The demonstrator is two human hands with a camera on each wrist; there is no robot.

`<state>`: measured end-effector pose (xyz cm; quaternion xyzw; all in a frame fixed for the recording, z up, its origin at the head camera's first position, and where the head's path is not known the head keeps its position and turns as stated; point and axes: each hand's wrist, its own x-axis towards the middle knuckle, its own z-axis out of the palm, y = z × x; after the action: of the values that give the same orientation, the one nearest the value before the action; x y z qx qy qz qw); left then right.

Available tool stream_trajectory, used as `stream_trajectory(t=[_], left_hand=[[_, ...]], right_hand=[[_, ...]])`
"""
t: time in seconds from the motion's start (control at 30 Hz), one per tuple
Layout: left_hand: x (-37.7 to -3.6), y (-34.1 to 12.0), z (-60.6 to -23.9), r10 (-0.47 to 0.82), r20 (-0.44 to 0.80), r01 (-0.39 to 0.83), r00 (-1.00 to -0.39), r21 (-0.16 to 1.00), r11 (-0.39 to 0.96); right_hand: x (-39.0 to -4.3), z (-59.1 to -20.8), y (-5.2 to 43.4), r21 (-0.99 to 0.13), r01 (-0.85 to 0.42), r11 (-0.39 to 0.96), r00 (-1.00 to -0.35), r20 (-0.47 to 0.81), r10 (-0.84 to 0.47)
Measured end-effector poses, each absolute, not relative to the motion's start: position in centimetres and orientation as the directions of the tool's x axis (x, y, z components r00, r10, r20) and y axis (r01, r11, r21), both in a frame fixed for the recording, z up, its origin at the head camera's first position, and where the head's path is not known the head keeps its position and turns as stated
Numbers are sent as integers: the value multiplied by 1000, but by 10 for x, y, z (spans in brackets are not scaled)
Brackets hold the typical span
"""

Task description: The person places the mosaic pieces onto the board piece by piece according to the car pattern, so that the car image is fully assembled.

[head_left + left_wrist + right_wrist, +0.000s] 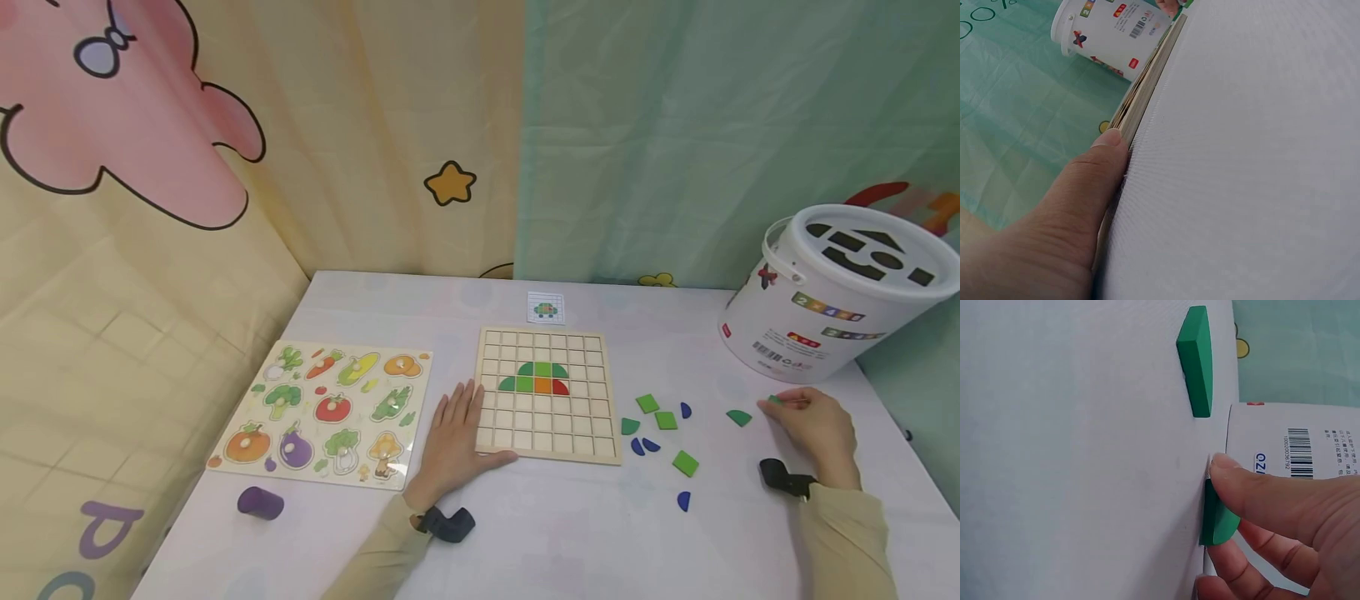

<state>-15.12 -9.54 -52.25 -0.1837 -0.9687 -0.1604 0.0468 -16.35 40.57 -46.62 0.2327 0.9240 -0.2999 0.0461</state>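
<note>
Left hand (453,437) lay flat on the white table (540,533), fingers straight and relaxed, thumb pressed along the near left edge of the square wooden grid board (550,392). Forearm ran in from the near edge. Right hand (813,429) rested well right of the board, thumb and fingers pinching a small green wooden tile (1216,519) against the tabletop, just beside the white plastic bucket (832,292).
</note>
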Motion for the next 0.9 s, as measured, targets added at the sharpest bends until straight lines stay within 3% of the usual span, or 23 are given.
stream_trajectory(t=[0.4, 0.9], left_hand=[[-151, -96, -523, 346, 165, 380, -924, 290, 878], [-151, -97, -523, 344, 173, 382, -923, 295, 876]], right_hand=[[-155, -459, 388, -488, 398, 777, -902, -55, 427], [-164, -452, 296, -531, -8, 847, -973, 201, 116]])
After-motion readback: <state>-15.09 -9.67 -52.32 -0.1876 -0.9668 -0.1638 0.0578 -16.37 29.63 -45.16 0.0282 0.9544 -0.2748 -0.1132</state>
